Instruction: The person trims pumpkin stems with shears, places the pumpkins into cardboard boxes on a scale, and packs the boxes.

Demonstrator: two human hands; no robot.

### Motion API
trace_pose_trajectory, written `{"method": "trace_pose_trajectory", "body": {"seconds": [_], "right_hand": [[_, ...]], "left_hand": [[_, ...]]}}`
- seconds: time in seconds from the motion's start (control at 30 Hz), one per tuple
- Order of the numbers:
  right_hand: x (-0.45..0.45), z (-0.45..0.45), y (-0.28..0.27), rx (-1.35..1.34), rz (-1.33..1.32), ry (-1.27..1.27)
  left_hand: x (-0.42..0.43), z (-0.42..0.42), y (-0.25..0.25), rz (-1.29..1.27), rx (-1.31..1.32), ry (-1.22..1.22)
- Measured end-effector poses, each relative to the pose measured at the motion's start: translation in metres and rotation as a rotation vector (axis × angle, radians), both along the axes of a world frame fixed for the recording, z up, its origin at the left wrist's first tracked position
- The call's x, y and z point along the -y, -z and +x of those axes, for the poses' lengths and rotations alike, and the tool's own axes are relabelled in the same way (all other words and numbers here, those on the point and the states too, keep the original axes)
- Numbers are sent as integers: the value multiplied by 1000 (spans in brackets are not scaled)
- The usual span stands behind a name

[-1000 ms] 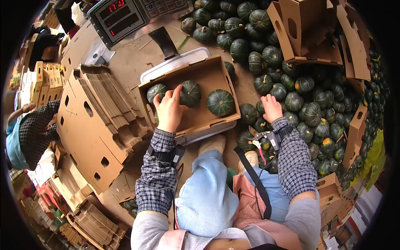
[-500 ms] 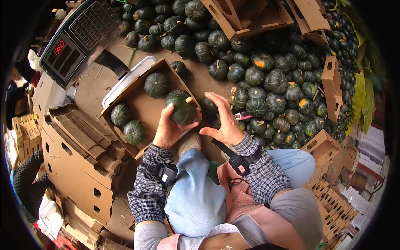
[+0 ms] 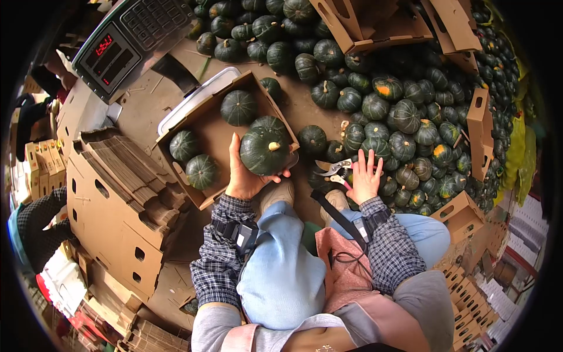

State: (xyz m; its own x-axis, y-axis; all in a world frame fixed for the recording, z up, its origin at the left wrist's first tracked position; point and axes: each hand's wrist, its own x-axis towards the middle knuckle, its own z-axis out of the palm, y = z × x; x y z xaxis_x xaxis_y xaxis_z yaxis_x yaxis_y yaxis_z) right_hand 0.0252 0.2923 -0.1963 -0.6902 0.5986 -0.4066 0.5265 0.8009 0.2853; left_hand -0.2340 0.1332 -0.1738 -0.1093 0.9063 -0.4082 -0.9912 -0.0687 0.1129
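Note:
My left hand (image 3: 249, 179) holds a dark green kabocha squash (image 3: 264, 151) from below and the side, its pale stem facing me. This squash is above the near right part of an open cardboard box (image 3: 223, 144) and partly covers another squash (image 3: 270, 124) there. Several more green squashes, including one at the back (image 3: 238, 108), sit in the box. My right hand (image 3: 365, 179) is at a pair of pruning shears (image 3: 337, 178) with a pink handle, beside the squash pile. Its fingers are stretched out and slightly apart, and the shears' blades point left. Part of the handle is hidden by the hand.
A large heap of squashes (image 3: 404, 117) spreads behind and to the right. A scale with red digits (image 3: 126, 50) stands at upper left, its white platform (image 3: 199, 97) beside the box. Flattened cardboard (image 3: 111, 217) is stacked at left. Another open box (image 3: 375, 32) rests on the heap.
My right hand has moved right and down from beside the held squash to the shears. The left hand still holds the squash, now tilted with its stem more toward me. The view has shifted slightly.

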Motion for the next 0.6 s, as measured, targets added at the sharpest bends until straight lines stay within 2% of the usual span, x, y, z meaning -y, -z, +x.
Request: {"method": "trace_pose_trajectory", "body": {"seconds": [0.07, 0.13, 0.17, 0.2, 0.27, 0.37, 0.6], "right_hand": [[-8, 7, -15, -214, -127, 43], [-5, 5, -52, -274, -287, 328], [-4, 15, -54, -448, -370, 314], [-2, 17, -59, -643, -604, 409], [7, -3, -70, -844, -640, 234], [10, -34, -81, -855, -633, 54], [0, -43, -82, -653, -609, 8]], "left_hand": [[4, 0, 4, 4, -23, 10], [3, 2, 4, -20, -37, 15], [1, 3, 5, 1, -45, 30], [-3, 4, 6, 29, -53, 43], [-11, 8, 8, 29, -86, 90], [-17, 14, 9, 2, -99, 148], [-16, 15, 1, -121, -133, 201]]}}
